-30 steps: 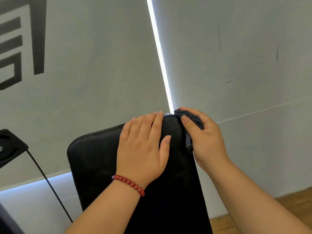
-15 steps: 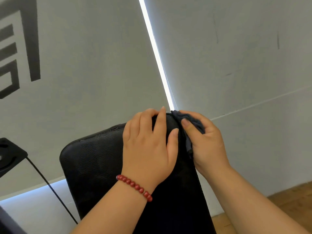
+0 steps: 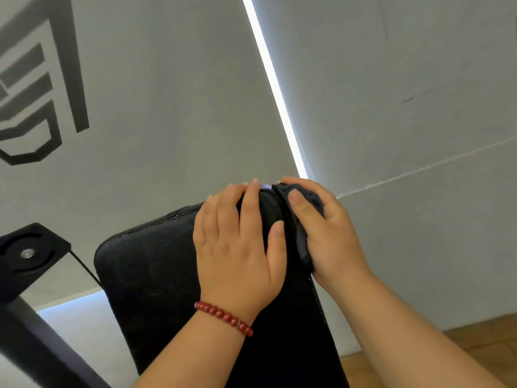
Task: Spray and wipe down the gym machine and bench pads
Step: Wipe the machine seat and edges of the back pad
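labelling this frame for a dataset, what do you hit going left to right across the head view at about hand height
black metal bracket with a silver bolt → black leather bench pad → left hand → dark grey cloth → right hand → grey wall

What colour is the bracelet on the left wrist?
Dark red beads; the bracelet shows clearly in the head view.

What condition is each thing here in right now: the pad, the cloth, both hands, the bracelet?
Black leather-look bench pad: tilted upright, top corner being wiped.
Dark blue cloth: bunched, pressed on the pad's right edge.
Right hand: gripping the cloth.
Left hand: flat on pad, fingers curled over top.
Red bead bracelet: on left wrist.
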